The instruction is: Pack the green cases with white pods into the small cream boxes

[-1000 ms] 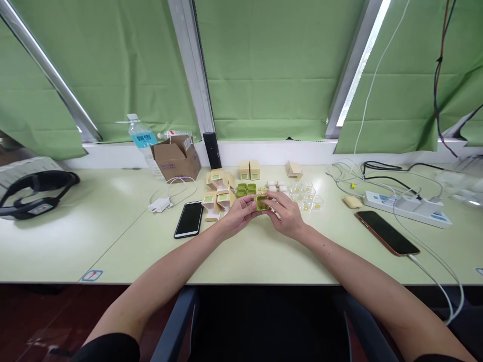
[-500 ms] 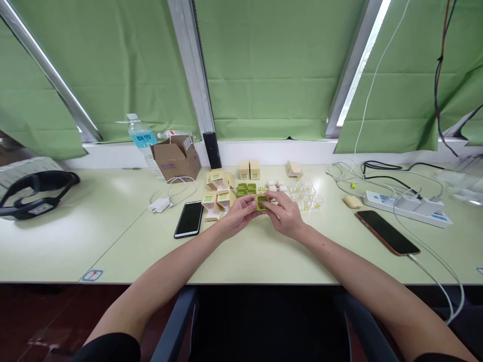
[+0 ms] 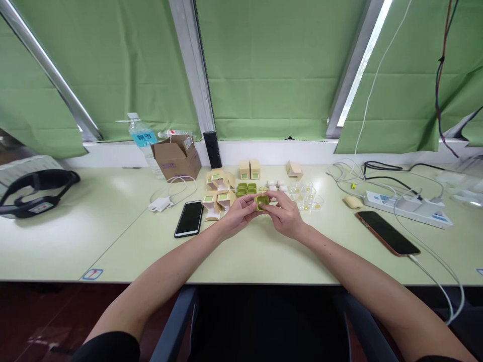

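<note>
Green case (image 3: pixel 261 202): pinched between the fingers of our left hand (image 3: pixel 238 214) and right hand (image 3: pixel 286 215), above the table (image 3: pixel 245 256).

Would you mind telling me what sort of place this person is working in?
Most likely an office or workshop desk by a window, used for small packing work. A long pale table stands under green blinds, with a power strip and cables, and both hands hold a small green case beside little cardboard boxes.

Green case (image 3: pixel 261 202): smooth plastic, slight gloss. Boxes (image 3: pixel 249 170): matt cardboard. Desk (image 3: pixel 113 226): smooth, matt. Blinds (image 3: pixel 264 65): cloth.
</note>
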`<state>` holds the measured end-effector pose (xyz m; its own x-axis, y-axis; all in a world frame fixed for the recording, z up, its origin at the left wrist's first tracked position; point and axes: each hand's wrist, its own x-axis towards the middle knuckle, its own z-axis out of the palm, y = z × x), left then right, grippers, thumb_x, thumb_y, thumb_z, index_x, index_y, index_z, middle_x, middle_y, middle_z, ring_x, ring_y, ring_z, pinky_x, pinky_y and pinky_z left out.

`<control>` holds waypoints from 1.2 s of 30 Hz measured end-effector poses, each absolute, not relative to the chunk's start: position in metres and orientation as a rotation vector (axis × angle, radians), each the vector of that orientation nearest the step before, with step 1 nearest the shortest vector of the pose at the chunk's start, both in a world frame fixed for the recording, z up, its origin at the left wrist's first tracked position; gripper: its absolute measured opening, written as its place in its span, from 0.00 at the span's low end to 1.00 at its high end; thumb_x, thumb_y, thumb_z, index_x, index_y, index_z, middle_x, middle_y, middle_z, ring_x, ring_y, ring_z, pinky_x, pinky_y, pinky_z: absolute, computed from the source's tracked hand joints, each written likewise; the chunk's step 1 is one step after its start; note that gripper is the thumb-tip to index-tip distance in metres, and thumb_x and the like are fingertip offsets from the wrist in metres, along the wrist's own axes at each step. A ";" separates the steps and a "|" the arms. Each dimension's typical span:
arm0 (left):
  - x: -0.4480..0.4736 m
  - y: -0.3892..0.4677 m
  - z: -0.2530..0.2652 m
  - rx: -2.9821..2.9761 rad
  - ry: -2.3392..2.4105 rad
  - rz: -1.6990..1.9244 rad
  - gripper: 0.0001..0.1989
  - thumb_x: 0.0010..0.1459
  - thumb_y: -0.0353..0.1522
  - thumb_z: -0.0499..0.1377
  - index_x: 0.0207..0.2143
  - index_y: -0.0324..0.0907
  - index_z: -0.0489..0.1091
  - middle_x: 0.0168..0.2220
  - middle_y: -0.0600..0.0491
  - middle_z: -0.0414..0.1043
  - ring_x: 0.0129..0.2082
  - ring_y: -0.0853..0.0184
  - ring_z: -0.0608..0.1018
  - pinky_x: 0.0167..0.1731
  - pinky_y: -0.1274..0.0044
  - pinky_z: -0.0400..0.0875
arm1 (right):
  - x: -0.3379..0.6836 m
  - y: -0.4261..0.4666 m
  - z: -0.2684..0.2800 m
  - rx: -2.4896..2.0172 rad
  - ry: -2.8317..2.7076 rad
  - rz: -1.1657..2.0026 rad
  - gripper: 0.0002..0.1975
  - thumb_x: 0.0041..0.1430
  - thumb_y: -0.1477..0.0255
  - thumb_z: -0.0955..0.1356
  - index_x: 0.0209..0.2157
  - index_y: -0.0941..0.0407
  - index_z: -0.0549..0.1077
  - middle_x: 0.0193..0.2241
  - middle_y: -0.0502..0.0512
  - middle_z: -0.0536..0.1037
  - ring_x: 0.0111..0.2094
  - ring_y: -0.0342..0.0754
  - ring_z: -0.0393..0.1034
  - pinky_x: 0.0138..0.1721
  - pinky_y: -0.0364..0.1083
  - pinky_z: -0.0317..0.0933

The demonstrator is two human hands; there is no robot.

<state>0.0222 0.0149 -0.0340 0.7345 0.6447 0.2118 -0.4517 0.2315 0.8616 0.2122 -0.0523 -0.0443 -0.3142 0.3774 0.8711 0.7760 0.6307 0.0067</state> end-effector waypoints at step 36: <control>0.028 0.029 -0.044 1.141 0.273 0.998 0.24 0.52 0.41 0.75 0.47 0.39 0.78 0.44 0.47 0.82 0.44 0.57 0.85 0.60 0.59 0.74 | 0.247 -0.016 -0.055 -1.823 -1.937 -0.683 0.11 0.66 0.77 0.66 0.42 0.58 0.81 0.51 0.68 0.77 0.55 0.61 0.61 0.54 0.57 0.52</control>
<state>0.0278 0.0286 -0.0441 0.5627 0.7748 0.2882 -0.5202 0.0609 0.8519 0.2475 -0.0157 -0.0549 -0.0757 0.8045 0.5891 0.9961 0.0337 0.0820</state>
